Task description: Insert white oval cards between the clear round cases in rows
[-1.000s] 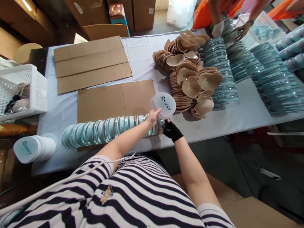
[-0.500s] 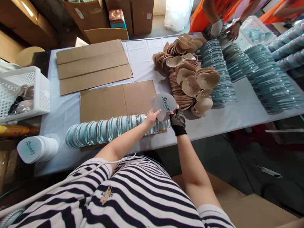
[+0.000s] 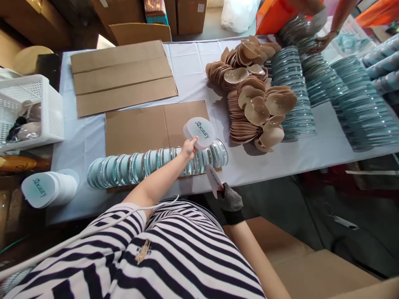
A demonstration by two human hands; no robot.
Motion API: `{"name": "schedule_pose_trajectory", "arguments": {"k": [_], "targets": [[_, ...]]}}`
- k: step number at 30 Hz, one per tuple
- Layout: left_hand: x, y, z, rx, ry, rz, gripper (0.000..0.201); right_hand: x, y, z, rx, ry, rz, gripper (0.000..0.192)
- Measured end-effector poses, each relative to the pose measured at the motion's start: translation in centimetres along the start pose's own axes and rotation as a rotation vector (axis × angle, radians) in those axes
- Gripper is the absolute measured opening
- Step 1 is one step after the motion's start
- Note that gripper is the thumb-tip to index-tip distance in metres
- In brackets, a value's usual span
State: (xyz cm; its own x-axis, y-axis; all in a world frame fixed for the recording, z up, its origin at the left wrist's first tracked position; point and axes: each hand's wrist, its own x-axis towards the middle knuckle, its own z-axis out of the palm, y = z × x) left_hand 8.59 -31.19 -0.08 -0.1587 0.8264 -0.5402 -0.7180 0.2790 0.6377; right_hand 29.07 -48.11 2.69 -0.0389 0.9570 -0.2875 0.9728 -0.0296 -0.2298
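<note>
My left hand (image 3: 189, 148) is closed on a stack of white printed sheets (image 3: 199, 133), rounded in outline and marked "beauty". It hangs over the right part of a long row of clear and teal plastic cases (image 3: 137, 168). In a black fingerless glove, my right hand (image 3: 230, 198) pinches one printed sheet (image 3: 213, 181), held nearly on edge at the table's front edge. Just beyond the row lies a flat cardboard sheet (image 3: 134, 128). A further stack of these printed sheets (image 3: 39, 190) rests at the table's left front corner.
Beige bra cups (image 3: 257, 110) are heaped right of centre. Rows of clear teal cases (image 3: 293, 91) stand beyond them, near a co-worker's hands (image 3: 324, 41). Folded cardboard (image 3: 124, 79) covers the back left. A white basket (image 3: 52, 112) stands at left; an open carton (image 3: 327, 274) is below right.
My right hand has drawn one sheet off the stack and moved down toward my body. My left hand has shifted slightly left with the stack. The whole view has shifted a little.
</note>
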Motion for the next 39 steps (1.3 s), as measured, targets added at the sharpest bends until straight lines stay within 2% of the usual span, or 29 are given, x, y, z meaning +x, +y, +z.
{"name": "schedule_pose_trajectory", "arguments": {"k": [2,5,8,10,16,24,27,31,37,38,39], "targets": [[-0.1,-0.2,-0.2,-0.009,-0.018,0.008,0.020,1.4,-1.7,0.7,-0.053,-0.104,-0.005,0.035],[-0.3,-0.6,-0.1,-0.005,-0.036,0.018,0.019,5.3,-4.0,0.3,-0.094,-0.197,0.031,0.040],[-0.3,-0.8,0.1,-0.003,-0.035,0.018,0.020,7.6,-4.6,-0.6,-0.112,-0.242,0.052,0.039],[-0.3,-0.8,0.2,0.000,-0.029,0.021,0.021,7.6,-4.4,-0.9,-0.124,-0.240,0.023,0.038],[-0.2,-1.1,0.2,0.008,-0.037,0.019,0.019,8.1,-4.3,0.3,-0.106,-0.099,-0.036,0.040],[-0.3,-1.2,0.2,-0.004,0.000,0.048,0.021,8.8,-4.9,2.1,0.039,-0.093,-0.011,0.039],[-0.3,-1.2,0.2,-0.014,0.007,0.053,0.020,9.0,-4.9,2.4,0.043,-0.130,0.011,0.034],[-0.3,-1.5,0.2,-0.002,0.021,0.074,0.017,9.6,-4.2,2.4,0.338,-0.329,0.045,0.022],[0.3,-2.2,0.6,0.023,0.016,0.161,0.012,10.6,-3.1,1.7,0.899,-0.595,0.048,0.035],[0.4,-2.1,0.7,0.039,0.017,0.170,0.010,11.0,-2.9,1.2,0.911,-0.613,0.062,0.037],[0.3,-2.0,0.8,0.057,0.021,0.171,0.008,11.3,-2.7,0.5,0.861,-0.570,0.070,0.039]]}}
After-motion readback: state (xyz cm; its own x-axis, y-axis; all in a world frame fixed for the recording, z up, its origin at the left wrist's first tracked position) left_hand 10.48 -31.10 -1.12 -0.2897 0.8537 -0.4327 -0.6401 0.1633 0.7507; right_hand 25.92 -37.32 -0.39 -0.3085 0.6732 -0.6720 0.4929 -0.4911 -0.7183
